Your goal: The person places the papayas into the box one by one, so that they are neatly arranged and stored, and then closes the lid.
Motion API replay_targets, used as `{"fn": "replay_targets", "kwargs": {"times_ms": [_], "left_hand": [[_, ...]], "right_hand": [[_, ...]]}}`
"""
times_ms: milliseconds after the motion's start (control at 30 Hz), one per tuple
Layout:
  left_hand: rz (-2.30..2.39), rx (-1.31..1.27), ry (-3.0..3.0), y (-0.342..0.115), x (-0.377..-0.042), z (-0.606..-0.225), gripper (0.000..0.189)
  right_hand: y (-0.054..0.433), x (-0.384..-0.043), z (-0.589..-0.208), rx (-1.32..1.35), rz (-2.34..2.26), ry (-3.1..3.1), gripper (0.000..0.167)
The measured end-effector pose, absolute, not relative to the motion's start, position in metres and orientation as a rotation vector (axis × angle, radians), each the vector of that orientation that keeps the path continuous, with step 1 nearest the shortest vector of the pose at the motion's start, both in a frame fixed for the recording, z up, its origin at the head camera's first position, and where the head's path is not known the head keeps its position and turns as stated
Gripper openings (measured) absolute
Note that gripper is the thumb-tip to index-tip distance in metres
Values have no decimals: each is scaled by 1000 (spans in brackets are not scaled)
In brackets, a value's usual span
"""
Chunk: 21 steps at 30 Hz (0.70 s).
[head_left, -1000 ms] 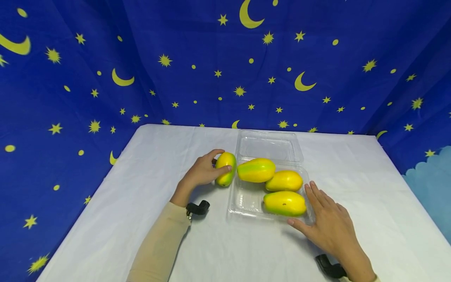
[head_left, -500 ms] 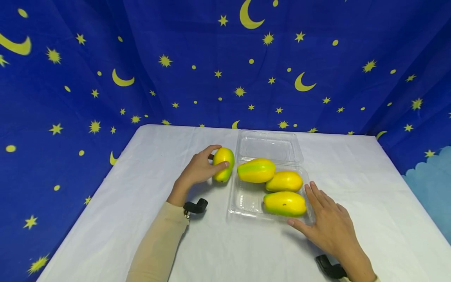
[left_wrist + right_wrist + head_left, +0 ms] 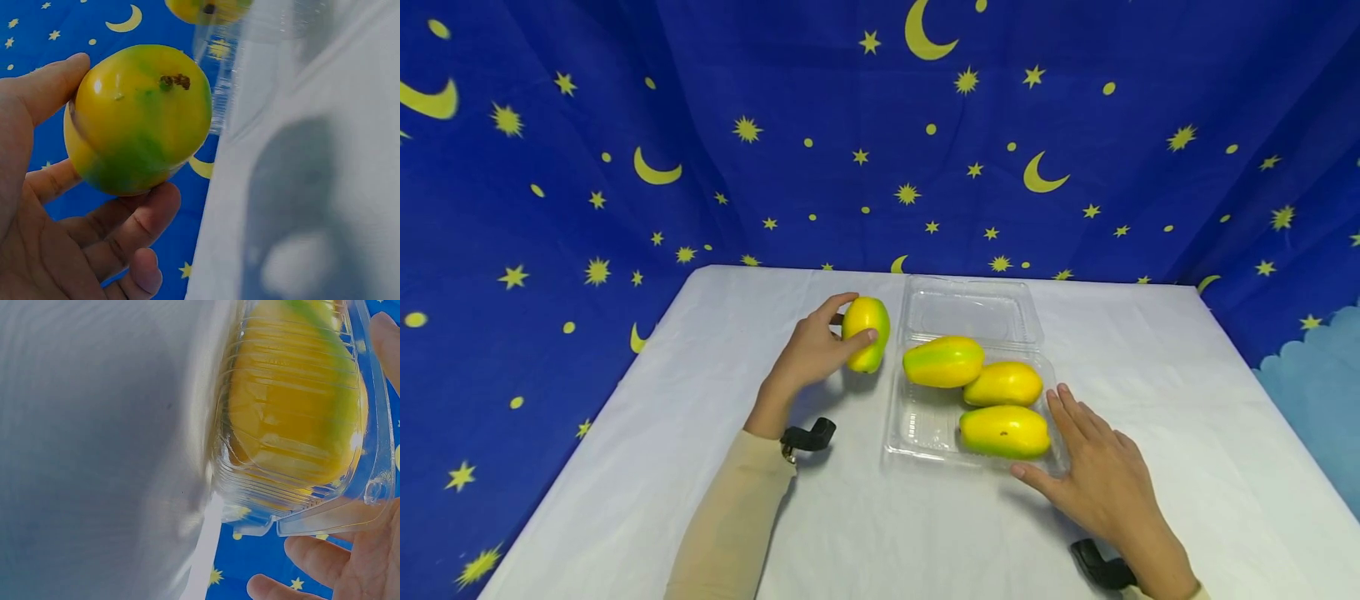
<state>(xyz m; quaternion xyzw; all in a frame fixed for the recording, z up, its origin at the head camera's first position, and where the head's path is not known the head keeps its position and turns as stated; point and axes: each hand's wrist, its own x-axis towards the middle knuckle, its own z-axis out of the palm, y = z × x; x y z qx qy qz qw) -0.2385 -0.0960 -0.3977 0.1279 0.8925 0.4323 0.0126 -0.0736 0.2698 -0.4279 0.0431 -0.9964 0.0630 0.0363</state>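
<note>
My left hand (image 3: 812,350) grips a yellow-green papaya (image 3: 867,335) between thumb and fingers, over the table left of a clear plastic clamshell box (image 3: 917,429). Its brown stem scar faces the camera in the left wrist view, with the fingers (image 3: 125,244) curled beneath the fruit (image 3: 137,125). Inside the box lie three more: one papaya (image 3: 943,362) at the back left, another papaya (image 3: 1003,384) in the middle and a third papaya (image 3: 1004,432) at the front. Along the box's right side rests my right hand (image 3: 1101,475), fingers extended and thumb at the front corner.
The box's hinged lid (image 3: 973,310) lies folded back toward the far edge of the white-covered table (image 3: 775,525). Behind and beside the table hangs a blue cloth (image 3: 820,92) with yellow moons and stars.
My left hand has carried its papaya left and away from me, farther from the box's left edge. The right hand, the box and the papayas inside have stayed in place.
</note>
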Motion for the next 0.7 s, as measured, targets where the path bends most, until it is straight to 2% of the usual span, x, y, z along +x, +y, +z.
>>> {"fn": "replay_targets", "kwargs": {"times_ms": [700], "left_hand": [[1485, 701, 2770, -76, -214, -362, 72]], "right_hand": [[272, -74, -430, 159, 198, -3030, 115]]}}
